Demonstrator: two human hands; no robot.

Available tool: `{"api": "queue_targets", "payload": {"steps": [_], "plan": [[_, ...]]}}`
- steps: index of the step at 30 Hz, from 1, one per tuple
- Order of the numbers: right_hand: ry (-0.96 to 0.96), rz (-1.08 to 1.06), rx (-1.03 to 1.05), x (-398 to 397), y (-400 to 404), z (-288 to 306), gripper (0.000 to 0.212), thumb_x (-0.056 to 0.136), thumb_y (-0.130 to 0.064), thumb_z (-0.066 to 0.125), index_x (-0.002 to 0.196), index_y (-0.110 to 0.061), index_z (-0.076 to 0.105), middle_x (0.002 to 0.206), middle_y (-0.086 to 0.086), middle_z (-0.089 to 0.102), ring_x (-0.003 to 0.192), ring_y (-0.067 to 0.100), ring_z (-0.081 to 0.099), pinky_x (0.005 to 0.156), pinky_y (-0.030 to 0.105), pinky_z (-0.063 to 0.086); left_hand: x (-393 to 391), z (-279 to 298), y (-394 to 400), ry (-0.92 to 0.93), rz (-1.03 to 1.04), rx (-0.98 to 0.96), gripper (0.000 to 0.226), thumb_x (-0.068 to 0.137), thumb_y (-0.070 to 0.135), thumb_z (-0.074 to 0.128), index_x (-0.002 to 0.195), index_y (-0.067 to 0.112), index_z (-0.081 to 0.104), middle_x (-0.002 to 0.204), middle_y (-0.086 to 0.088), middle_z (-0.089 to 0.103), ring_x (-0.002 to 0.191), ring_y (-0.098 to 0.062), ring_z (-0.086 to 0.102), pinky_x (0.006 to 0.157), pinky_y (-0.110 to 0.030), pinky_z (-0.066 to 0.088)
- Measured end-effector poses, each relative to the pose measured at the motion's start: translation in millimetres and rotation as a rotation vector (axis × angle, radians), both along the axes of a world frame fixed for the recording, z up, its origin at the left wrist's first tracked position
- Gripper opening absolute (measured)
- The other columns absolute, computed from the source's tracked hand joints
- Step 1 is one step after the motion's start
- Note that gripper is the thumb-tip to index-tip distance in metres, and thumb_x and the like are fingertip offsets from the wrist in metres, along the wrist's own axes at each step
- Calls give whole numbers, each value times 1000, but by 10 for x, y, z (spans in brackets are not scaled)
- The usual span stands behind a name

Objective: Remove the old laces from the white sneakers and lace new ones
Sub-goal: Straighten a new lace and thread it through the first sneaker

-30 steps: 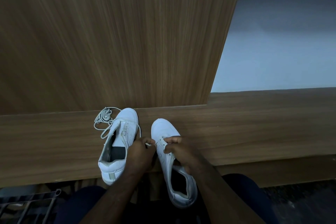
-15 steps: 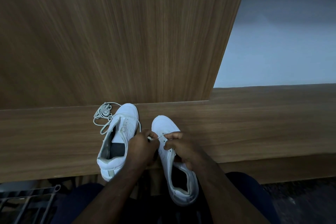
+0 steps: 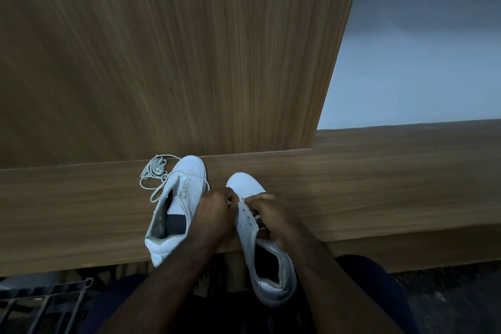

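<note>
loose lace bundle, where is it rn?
Head view: the loose lace bundle lies on the wooden ledge, just left of the left sneaker toe, against the upright panel.

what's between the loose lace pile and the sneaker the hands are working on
In the head view, the other white sneaker lies between the loose pale lace bundle and the white sneaker being laced.

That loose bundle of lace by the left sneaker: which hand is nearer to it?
Left. The left hand works just right of that sneaker; the right hand is farther from the lace bundle.
</note>
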State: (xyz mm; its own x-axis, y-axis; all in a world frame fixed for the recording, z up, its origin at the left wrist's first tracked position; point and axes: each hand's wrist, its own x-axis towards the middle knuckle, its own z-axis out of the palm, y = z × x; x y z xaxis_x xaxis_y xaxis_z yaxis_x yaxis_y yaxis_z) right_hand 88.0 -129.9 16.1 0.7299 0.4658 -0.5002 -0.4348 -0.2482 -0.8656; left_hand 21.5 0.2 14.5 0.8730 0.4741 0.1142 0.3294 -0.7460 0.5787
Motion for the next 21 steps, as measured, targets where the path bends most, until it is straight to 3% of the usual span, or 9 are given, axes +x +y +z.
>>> {"api": "queue_targets", "payload": {"steps": [5,9,11,14,16,19,21], "plan": [[-150,29,-52,2,28,-59,14,92,-14,61,90,-13,75,81,14,75,61,21,68,53,29,52,-17,-8,4,13,47,-96,13,87,10,62,93,21,66,82,9,67,76,-9,60,58,-6,34],[-269,60,-127,27,43,-79,15,92,-14,59,85,-17,72,71,9,71,57,20,65,55,37,57,0,38,8,50,54,-135,14,87,11,64,96,21,65,85,8,70,80,-10,63,60,-5,35],[-321,89,-187,37,64,-98,16,91,-19,57,82,-21,69,72,8,71,60,23,67,57,41,59,0,49,-5,71,79,-161,13,86,18,67,97,25,64,91,8,69,90,-13,64,69,-10,40],[-453,118,-273,51,92,-95,16,90,-29,51,84,-22,65,79,6,70,72,28,70,65,47,62,-41,21,-50,63,167,-68,18,82,37,69,99,35,63,107,11,63,108,-16,56,94,-38,45],[-502,95,-292,63,85,-80,19,90,-31,48,85,-21,63,81,7,70,74,28,70,65,47,61,-92,18,-117,19,184,-61,24,79,43,69,101,35,62,111,7,60,111,-18,54,95,-36,45],[-468,66,-262,63,58,-63,19,96,-27,46,87,-19,61,81,10,68,62,23,67,51,35,56,-177,22,-242,1,124,-222,41,76,42,73,112,28,58,112,0,56,105,-20,58,91,-30,45],[-506,67,-284,80,49,-81,18,97,-28,47,91,-19,61,88,6,69,76,22,69,65,39,59,-213,29,-290,45,112,-222,54,77,44,73,124,25,53,120,1,49,113,-20,55,96,-31,43]]}}
